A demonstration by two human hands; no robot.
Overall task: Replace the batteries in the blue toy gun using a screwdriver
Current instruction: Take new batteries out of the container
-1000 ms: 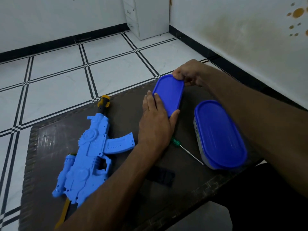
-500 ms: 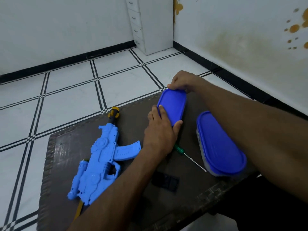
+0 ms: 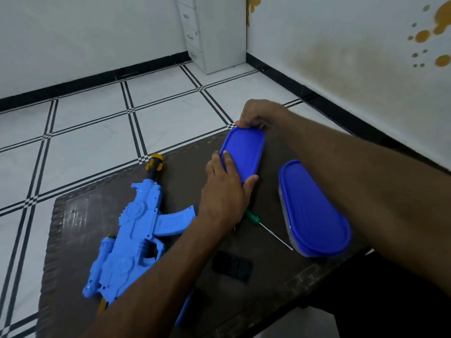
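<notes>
Blue lid of the small container (image 3: 244,154) sits under both your hands at the far side of the dark tabletop (image 3: 73,215). Your left hand (image 3: 225,191) lies over its near end, fingers flat on top, thumb hooked round the edge. Your right hand (image 3: 253,115) has its grip curled on the far rim, pinching it. Looks like you're opening it, probably for batteries; contents not visible.

Blue toy gun (image 3: 136,235) lies flat to the left, untouched, well apart from both hands. Green-handled screwdriver (image 3: 266,228) rests just by your left wrist, tip toward the larger blue-lidded container (image 3: 314,211). A dark flat piece (image 3: 231,264) lies nearer you; can't tell what it is.

Risks: if the lid pops suddenly, the box could jump and spill. Your left wrist could nudge the screwdriver and roll it off. The larger container sits close to the tabletop edge under your right forearm, so a careless pull-back could knock it over.
</notes>
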